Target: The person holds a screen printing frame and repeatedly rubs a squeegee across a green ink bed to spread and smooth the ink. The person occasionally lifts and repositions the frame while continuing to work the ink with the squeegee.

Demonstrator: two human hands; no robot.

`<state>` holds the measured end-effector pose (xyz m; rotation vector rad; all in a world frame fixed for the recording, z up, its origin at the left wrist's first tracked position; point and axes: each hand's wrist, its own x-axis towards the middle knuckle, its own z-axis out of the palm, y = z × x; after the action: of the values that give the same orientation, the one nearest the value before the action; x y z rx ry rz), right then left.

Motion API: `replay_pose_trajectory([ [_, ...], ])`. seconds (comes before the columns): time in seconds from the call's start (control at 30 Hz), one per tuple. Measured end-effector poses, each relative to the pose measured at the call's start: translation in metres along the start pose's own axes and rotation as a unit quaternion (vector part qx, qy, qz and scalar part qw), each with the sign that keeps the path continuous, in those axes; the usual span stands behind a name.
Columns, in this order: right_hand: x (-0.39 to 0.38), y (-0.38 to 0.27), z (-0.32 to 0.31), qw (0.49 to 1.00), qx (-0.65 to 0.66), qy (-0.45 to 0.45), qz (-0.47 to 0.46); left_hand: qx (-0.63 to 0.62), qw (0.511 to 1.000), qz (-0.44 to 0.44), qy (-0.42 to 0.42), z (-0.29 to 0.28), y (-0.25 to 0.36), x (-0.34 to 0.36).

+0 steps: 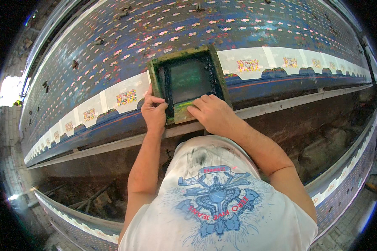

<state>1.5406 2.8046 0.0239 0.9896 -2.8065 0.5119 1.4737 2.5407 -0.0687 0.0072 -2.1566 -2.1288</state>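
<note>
A screen-printing frame with stained wooden sides and dark green mesh lies on the edge of the long table in front of me. My left hand grips its left side, thumb bent over the near corner. Inside the frame, at the near end of the mesh, is a squeegee with a yellow-green smeared face. My right hand holds it from the right, fingers curled over its top edge. The frame covers part of a row of white cut fabric pieces; what lies beneath it is hidden.
Colourful prints mark the fabric pieces on both sides of the frame. Rows of small printed marks cover the blue-grey tabletop, where small dark scraps lie. A pale rail runs along its near edge. Another long table with white pieces stands behind me.
</note>
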Motion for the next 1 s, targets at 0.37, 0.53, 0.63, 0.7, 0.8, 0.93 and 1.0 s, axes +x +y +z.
replay_pose_trajectory([
  [0.37,0.099,0.077,-0.044,0.982,0.061,-0.158,0.080,-0.022,0.996,-0.088,0.024,0.005,0.014,0.009],
  [0.53,0.136,0.098,-0.038,0.984,0.033,-0.116,0.132,0.053,0.994,-0.098,-0.024,-0.010,0.017,0.027],
  [0.63,0.138,0.099,-0.032,0.986,0.034,-0.091,0.138,0.088,0.991,-0.095,-0.035,-0.011,0.025,0.028],
  [0.7,0.128,0.095,-0.022,0.991,0.010,-0.073,0.115,0.082,0.992,-0.089,-0.038,-0.012,0.023,0.027],
  [0.8,0.110,0.071,-0.019,0.990,0.003,-0.086,0.112,0.059,0.994,-0.087,-0.037,-0.014,0.021,0.026],
  [0.93,0.075,0.038,-0.010,0.996,-0.019,-0.060,0.070,0.049,0.994,-0.086,-0.045,-0.017,0.017,0.026],
  [1.0,0.061,0.021,-0.011,0.995,-0.018,-0.070,0.068,0.049,0.994,-0.093,-0.042,-0.016,0.017,0.027],
])
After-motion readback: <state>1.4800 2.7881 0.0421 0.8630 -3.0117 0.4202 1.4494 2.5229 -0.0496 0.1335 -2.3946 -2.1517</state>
